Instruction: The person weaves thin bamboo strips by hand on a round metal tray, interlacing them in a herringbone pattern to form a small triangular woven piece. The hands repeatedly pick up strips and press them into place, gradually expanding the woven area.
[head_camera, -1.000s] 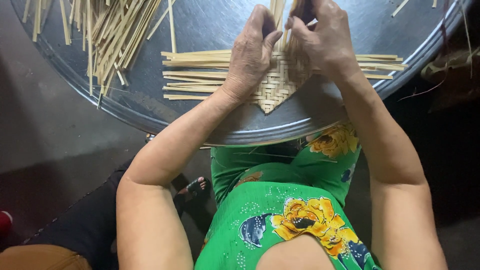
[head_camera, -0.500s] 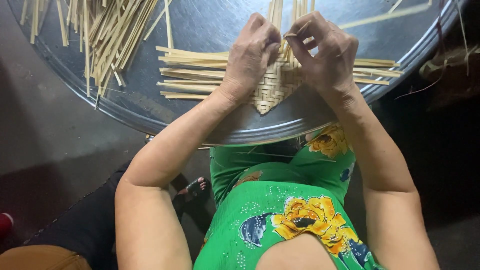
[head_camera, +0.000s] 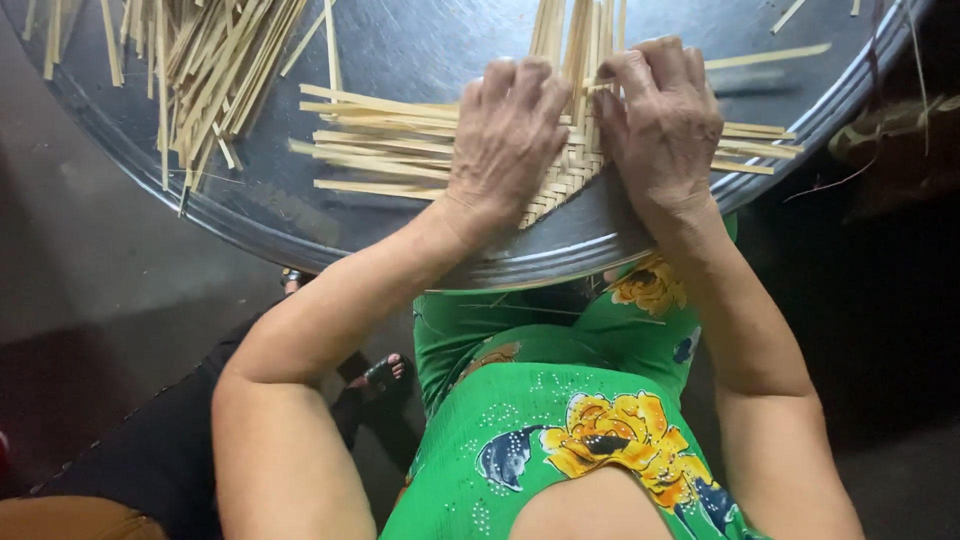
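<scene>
A small woven bamboo piece (head_camera: 568, 178) lies on a round dark metal tray (head_camera: 300, 235), near its front edge. Flat bamboo strips (head_camera: 380, 135) stick out of the weave to the left, right and far side. My left hand (head_camera: 505, 135) presses down on the left part of the weave with its fingers curled. My right hand (head_camera: 665, 120) rests on the right part, fingertips bent over a strip at the top of the weave. The two hands hide most of the woven middle.
A loose heap of bamboo strips (head_camera: 200, 60) lies on the tray's far left. A few stray strips (head_camera: 765, 57) sit at the far right. Below the tray are my lap in a green flowered garment (head_camera: 560, 430) and a dark floor (head_camera: 90, 280).
Both hands have slid slightly toward me over the weave and now lie flatter on it. My right hand's fingers have lowered from a raised strip onto the mat.
</scene>
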